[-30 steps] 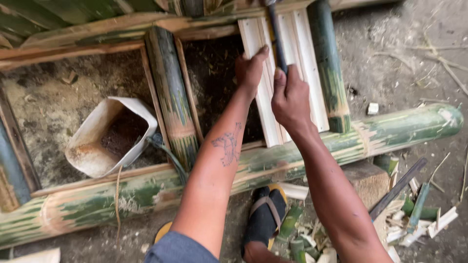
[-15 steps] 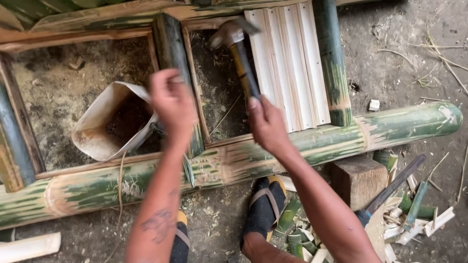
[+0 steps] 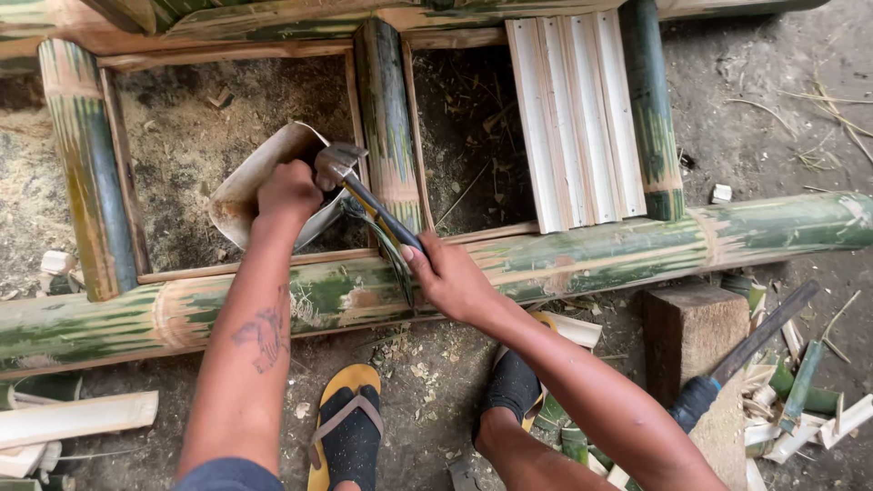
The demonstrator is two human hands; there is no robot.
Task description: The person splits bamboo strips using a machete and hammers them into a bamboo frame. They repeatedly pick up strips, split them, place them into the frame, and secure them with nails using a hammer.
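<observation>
My right hand [image 3: 447, 275] grips the dark handle of a hammer [image 3: 364, 195], whose metal head points left, close to my left hand. My left hand [image 3: 287, 193] reaches into a pale curved container [image 3: 244, 185] lying on the dirt inside a bamboo frame; what the fingers hold is hidden. Both hands hover above the long green bamboo pole [image 3: 564, 259] at the frame's near side. Several white split bamboo slats [image 3: 573, 118] lie across the frame to the right.
Upright green bamboo crosspieces [image 3: 389, 127] [image 3: 86, 164] divide the frame. A wooden block [image 3: 693, 323] and a dark-handled knife [image 3: 741, 355] sit at right among bamboo offcuts [image 3: 805, 400]. My feet in sandals [image 3: 346, 427] stand on the dirt below.
My left hand moved from the slats leftward into the pale container. My right hand swung the hammer down and left, away from the slats, toward the container.
</observation>
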